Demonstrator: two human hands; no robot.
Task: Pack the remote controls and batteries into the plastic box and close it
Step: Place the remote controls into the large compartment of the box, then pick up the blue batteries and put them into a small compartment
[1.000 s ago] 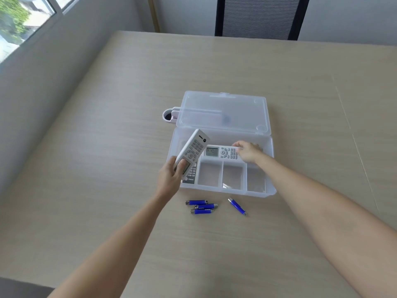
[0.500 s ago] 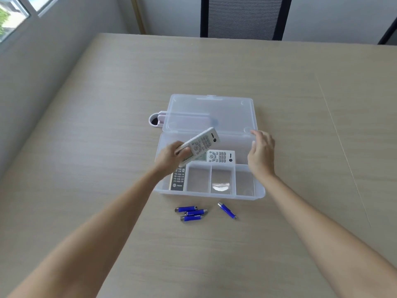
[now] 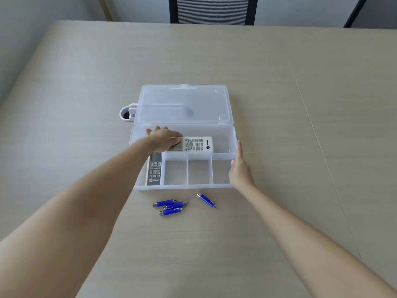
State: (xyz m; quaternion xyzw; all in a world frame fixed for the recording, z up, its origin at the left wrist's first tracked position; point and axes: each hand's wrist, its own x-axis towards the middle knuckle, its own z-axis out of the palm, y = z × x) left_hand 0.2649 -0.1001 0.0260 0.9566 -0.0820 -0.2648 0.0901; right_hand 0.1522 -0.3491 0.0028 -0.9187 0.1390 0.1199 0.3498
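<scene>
A pale wood-grain table (image 3: 279,87) fills the view, with a striped chair back (image 3: 211,9) at its far edge. The left hand (image 3: 164,139) lies palm-down over the near-left end of a white remote (image 3: 194,144), fingers curled on it, inside the long rear compartment of the clear plastic box (image 3: 233,136); that remote's long axis runs left to right, logo end pointing right. A second remote (image 3: 154,169), grey with small keys, lies in the left compartment, its long axis running front to back, logo end toward the person. The right hand (image 3: 239,168) is flat and open, fingers straight, against the box's right wall. The translucent lid (image 3: 182,104) lies folded back flat. Three blue cylindrical batteries (image 3: 170,207) cluster just before the box, and a fourth battery (image 3: 206,200) lies apart, angled.
</scene>
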